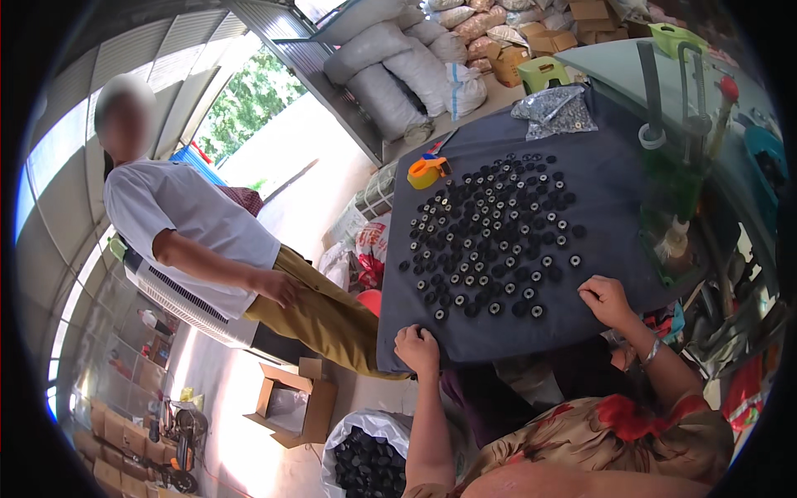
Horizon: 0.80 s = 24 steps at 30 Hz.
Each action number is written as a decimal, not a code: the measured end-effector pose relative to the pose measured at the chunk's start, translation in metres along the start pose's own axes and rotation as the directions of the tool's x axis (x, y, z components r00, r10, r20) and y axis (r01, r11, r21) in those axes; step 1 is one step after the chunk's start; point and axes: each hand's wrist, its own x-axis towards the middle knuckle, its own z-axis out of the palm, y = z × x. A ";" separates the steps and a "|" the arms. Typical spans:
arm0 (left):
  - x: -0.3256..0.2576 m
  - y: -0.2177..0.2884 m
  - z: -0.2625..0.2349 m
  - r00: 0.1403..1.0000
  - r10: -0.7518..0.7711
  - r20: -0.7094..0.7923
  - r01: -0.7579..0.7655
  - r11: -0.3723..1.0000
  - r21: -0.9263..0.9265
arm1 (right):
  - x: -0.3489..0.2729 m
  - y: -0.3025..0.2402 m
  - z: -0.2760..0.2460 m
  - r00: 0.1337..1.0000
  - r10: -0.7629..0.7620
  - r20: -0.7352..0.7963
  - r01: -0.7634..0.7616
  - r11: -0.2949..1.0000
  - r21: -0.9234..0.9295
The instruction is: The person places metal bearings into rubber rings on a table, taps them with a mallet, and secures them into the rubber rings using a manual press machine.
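My left hand (417, 349) rests at the near left corner of a table covered with dark grey cloth (614, 207). Its fingers are curled in, and I see nothing held in them. At the near right edge, my right hand (608, 300) lies loosely closed on the cloth, with no object showing in it. Between and beyond both hands spread many small round black pieces (490, 224), several with a pale metal ring in the middle. A roll of orange-yellow tape (425, 173) sits at their far left. Farther back lies a clear plastic bag of small metal parts (558, 110).
A person in a white shirt (195, 224) stands left of the table. A bag of black pieces (369, 456) and an open carton (295, 402) are on the floor. A green bench machine (664, 191) stands at right; stacked sacks (398, 75) lie behind.
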 end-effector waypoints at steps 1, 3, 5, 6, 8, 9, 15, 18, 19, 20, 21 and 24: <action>0.001 0.002 0.002 1.000 0.028 -0.009 -0.028 1.000 0.009 | -0.002 0.002 -0.002 1.000 0.009 0.001 -0.009 1.000 -0.017; 0.012 0.002 0.011 0.996 0.090 0.015 -0.090 0.996 0.025 | -0.004 0.013 -0.005 0.999 -0.026 -0.018 0.026 0.999 -0.032; 0.015 -0.001 0.016 0.989 0.143 0.027 -0.144 0.989 0.040 | -0.003 0.008 -0.009 0.999 -0.020 -0.038 0.021 1.000 0.023; 0.018 -0.004 0.014 0.988 0.152 0.033 -0.153 0.988 0.032 | -0.002 0.006 -0.012 0.999 -0.032 -0.027 0.034 0.998 0.045; 0.013 -0.020 0.012 0.997 0.080 0.020 -0.081 0.995 0.062 | 0.001 -0.004 -0.022 0.989 -0.134 -0.066 0.138 0.988 0.072; 0.016 -0.025 0.007 0.996 0.073 0.054 -0.080 0.988 0.134 | 0.003 -0.011 -0.035 0.985 -0.124 -0.120 0.131 0.990 0.050; 0.017 -0.011 0.009 0.991 0.027 0.133 -0.033 0.999 0.038 | -0.016 -0.007 -0.155 0.694 -0.012 -0.720 -0.115 0.985 -0.127; 0.013 -0.004 0.009 0.988 0.017 0.152 -0.028 0.997 0.071 | -0.004 0.008 -0.203 0.662 0.134 -0.737 -0.111 0.991 0.081; 0.012 -0.004 0.008 0.988 0.031 0.154 -0.042 0.997 0.072 | 0.000 0.017 -0.210 0.670 0.144 -0.728 -0.120 0.989 0.086; 0.013 -0.007 0.007 0.987 0.043 0.155 -0.055 0.996 0.075 | 0.003 0.029 -0.215 0.753 0.261 -0.604 -0.188 0.965 0.183; 0.012 -0.016 0.008 0.989 0.059 0.138 -0.067 0.996 0.057 | 0.011 0.041 -0.214 0.817 0.362 -0.448 -0.262 0.926 0.271; 0.010 -0.005 0.005 0.990 0.051 0.132 -0.063 0.994 0.090 | 0.023 0.062 -0.203 0.916 0.360 -0.174 -0.308 0.913 0.268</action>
